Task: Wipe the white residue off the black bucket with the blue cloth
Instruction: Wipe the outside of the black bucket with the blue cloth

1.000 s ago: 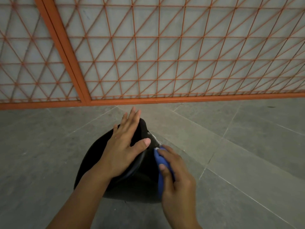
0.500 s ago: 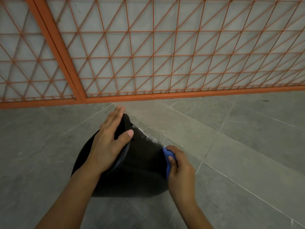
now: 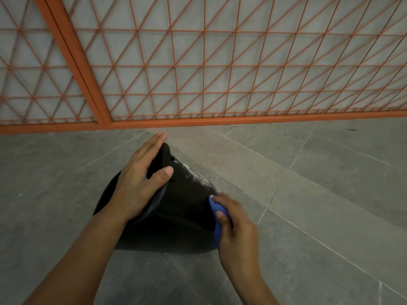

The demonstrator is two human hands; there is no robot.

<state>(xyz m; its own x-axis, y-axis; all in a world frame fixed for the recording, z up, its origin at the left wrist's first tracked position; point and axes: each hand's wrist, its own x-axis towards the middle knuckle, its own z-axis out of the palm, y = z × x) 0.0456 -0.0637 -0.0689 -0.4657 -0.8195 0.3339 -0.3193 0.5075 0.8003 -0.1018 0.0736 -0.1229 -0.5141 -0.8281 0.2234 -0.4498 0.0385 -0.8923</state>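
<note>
On the grey floor [image 3: 308, 216], just below the orange grille [image 3: 220, 73], your black bucket [image 3: 185, 208] lies tipped over so its side faces you. Your left hand [image 3: 141, 183] lies flat-fingered over its rim to steady it, while your right hand [image 3: 237, 225] pinches the blue cloth [image 3: 217, 213] against the bucket's right edge, just beneath the white residue [image 3: 198, 175] left to wipe

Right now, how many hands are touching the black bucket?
2. The left hand rests flat on the bucket's upper end. The right hand holds the blue cloth against its right side, below the white residue. No other hands show.
</note>
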